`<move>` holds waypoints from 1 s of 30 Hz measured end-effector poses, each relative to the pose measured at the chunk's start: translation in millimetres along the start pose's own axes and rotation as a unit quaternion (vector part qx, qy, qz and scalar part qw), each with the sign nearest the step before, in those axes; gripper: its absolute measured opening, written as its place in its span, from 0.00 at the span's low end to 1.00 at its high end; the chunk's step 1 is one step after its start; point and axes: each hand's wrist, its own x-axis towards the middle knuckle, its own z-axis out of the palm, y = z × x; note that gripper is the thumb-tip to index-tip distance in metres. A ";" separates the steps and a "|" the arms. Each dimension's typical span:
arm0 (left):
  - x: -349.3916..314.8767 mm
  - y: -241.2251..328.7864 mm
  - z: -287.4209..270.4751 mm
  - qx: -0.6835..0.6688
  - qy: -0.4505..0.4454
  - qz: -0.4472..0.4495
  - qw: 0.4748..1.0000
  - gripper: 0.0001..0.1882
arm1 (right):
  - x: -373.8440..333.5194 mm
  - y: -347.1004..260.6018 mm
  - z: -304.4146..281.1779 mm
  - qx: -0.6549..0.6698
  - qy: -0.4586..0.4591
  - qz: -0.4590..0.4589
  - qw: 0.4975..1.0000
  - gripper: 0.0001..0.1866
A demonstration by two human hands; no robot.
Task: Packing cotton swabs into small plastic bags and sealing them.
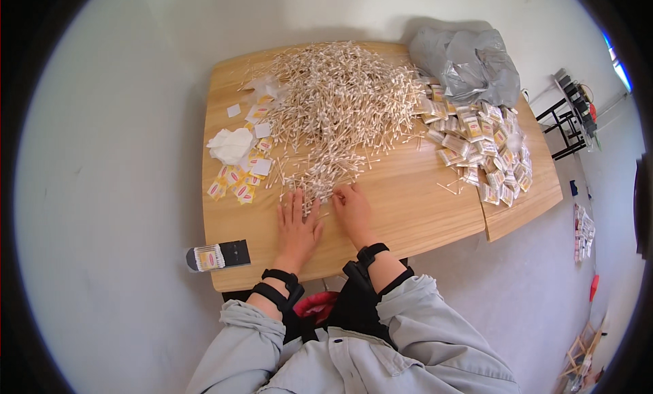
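Observation:
A big heap of loose cotton swabs (343, 88) covers the middle of the wooden table, and a thinner spill of them reaches toward me. My left hand (298, 225) lies palm down at the near end of this spill, its fingers stretched out and touching the swabs. Just to its right, my right hand (354, 214) rests at the spill's edge with its fingers curled in and thumb side toward the swabs. Whatever those fingers hold, if anything, is hidden. A few swabs lie between the two hands.
Right of the heap are many filled swab packs (486, 145), with a grey plastic bag (469, 64) behind. Yellow-and-white cards (238, 183) and a crumpled white tissue (231, 145) lie left. A black holder (236, 253) with a swab pack overhangs the near left corner.

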 end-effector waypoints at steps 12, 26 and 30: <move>-51.4 0.6 -19.0 -0.027 -0.035 0.002 0.999 0.31 | 52.8 27.4 1.4 0.139 -0.069 0.095 0.983 0.09; -27.5 2.6 -17.5 -0.064 0.034 -0.141 0.987 0.34 | -48.7 -5.1 6.6 0.061 -0.037 -0.197 0.978 0.19; -25.8 -7.6 -6.4 -0.046 -0.020 -0.095 0.994 0.32 | -47.8 -10.7 12.8 0.039 -0.040 -0.215 0.975 0.16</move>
